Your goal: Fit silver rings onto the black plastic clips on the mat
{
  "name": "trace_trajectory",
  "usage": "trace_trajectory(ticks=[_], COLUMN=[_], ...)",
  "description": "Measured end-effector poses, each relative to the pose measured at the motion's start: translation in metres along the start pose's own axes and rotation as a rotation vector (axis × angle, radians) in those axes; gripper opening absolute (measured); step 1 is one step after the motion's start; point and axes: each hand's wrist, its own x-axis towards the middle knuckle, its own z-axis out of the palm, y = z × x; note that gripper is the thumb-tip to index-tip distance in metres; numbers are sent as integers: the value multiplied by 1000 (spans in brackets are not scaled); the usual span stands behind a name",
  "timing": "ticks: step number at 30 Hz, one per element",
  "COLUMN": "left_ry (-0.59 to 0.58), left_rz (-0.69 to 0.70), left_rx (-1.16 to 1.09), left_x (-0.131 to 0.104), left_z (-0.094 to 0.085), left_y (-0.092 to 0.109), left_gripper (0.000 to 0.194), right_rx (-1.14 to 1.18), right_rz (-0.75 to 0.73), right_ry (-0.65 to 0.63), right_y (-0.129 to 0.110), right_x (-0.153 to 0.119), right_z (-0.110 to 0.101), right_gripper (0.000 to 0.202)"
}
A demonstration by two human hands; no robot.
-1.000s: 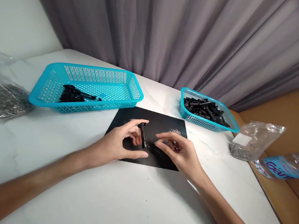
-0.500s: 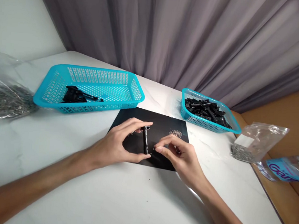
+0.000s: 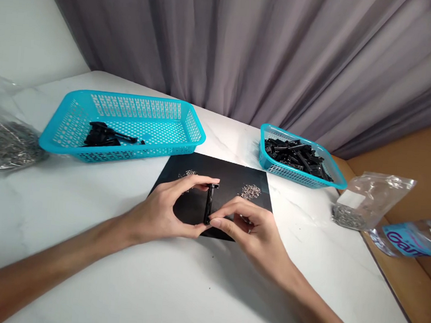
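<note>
A: Where is the slim black plastic part [image 3: 208, 203] held?

B: It is held over the black mat [image 3: 233, 175], in front of the person, and it is grasped by the left hand [image 3: 161, 207]: the upper end is met by the index finger, the lower end by the thumb.

A: Why by its ends?

B: By such a span, it may be judged, the part is steadied while its right side is left uncovered and easily reached.

A: And the right hand [image 3: 255, 224]?

B: Its thumb and index fingertip are held close together at the part's lower end. Whether anything is pinched between them cannot be told, since the spot is hidden.

A: Which way is the part pointed?

B: Its long axis is seen almost straight up and down, with a wider head jutting rightward at the top. Whether it is stood upright or aimed away from the body cannot be told.

A: Why are two piles laid out?

B: The left pile [image 3: 189, 173] and right pile [image 3: 250, 191] of small metal pieces are presumably split so that one is offered to each hand; against the dark mat they are easily seen.

A: And the baskets?

B: The left turquoise basket [image 3: 138, 98], sparsely filled, and the right turquoise basket [image 3: 285, 173], heaped with black parts, are set beyond the mat, probably for reach from either side.
</note>
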Motion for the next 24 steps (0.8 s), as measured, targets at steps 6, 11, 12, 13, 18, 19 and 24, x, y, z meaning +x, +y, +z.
trace_trajectory(ticks=[6, 11, 12, 13, 18, 19, 24], left_ry=[-17, -15, -18, -22, -37, -36, -24], left_rz=[-2, 18, 23, 25, -1, -1, -11], left_rx=[30, 57, 56, 52, 26, 21, 4], left_x=[-1, -2, -2, -3, -3, -3, -2], left_z=[-1, -1, -1, -1, 0, 0, 0], left_y=[-2, -2, -2, -2, -2, -2, 0], left_gripper=[66, 63, 63, 63, 64, 65, 66], right_rx=[0, -21, -30, -36, -30, -28, -26], right_rz=[-22, -47, -48, -50, -62, -62, -45], right_ry=[-102, -198, -211, -223, -260, -261, -270], right_y=[2, 1, 0, 0, -2, -2, -3], right_x=[-1, 0, 0, 0, 1, 1, 2], right_z=[-4, -9, -10, -11, -14, -15, -18], right_gripper=[9, 12, 12, 12, 14, 14, 13])
